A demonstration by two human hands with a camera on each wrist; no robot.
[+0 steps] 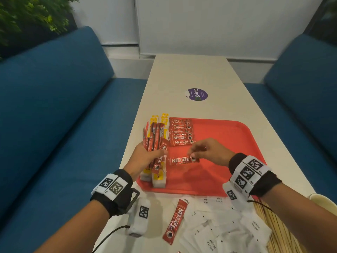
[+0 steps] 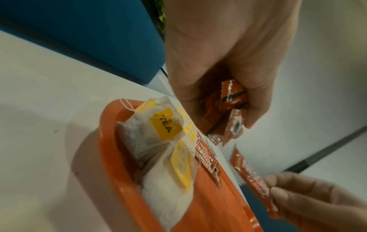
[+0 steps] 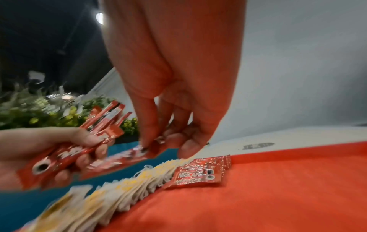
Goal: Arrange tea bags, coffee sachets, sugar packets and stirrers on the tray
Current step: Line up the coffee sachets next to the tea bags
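Note:
A red tray [image 1: 228, 143] lies on the white table. Along its left edge run rows of tea bags [image 1: 159, 179] with yellow tags, and beside them a stack of red coffee sachets [image 1: 180, 132]. My left hand [image 1: 144, 157] grips a bundle of coffee sachets [image 1: 155, 141] over the tea bags. My right hand [image 1: 204, 152] pinches the end of a single coffee sachet [image 1: 180, 160] above the tray, just below the stack. In the right wrist view that single sachet [image 3: 127, 157] hangs from my fingertips [image 3: 145, 141], next to the left hand's bundle [image 3: 65, 158].
Near the table's front edge lie one loose coffee sachet [image 1: 174, 221], several white sugar packets [image 1: 218, 227] and a heap of wooden stirrers [image 1: 273, 230]. A paper cup [image 1: 322, 201] stands at the right. Blue benches flank the table. A purple sticker [image 1: 197, 94] marks the tabletop.

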